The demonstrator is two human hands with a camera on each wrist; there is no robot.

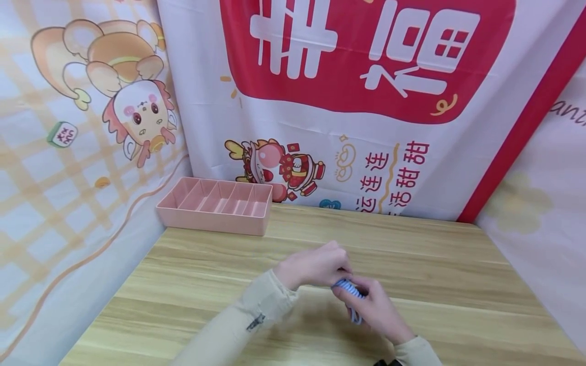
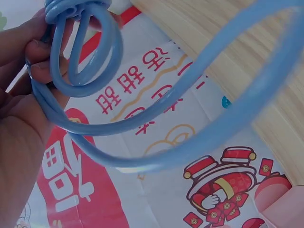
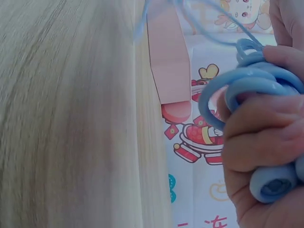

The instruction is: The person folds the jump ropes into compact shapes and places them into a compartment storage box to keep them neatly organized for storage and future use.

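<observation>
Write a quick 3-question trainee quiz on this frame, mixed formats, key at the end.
1. True or false: the blue cord lies loose on the table, touched by neither hand.
2. Multiple choice: where is the pink tray? A) at the table's back left corner, against the cloth backdrop B) under the left hand C) at the table's front right edge
3. Fill in: in the right wrist view, the right hand grips several coiled ____ of the cord.

Key: 1 false, both hands hold it above the table; 2 A; 3 loops.
</observation>
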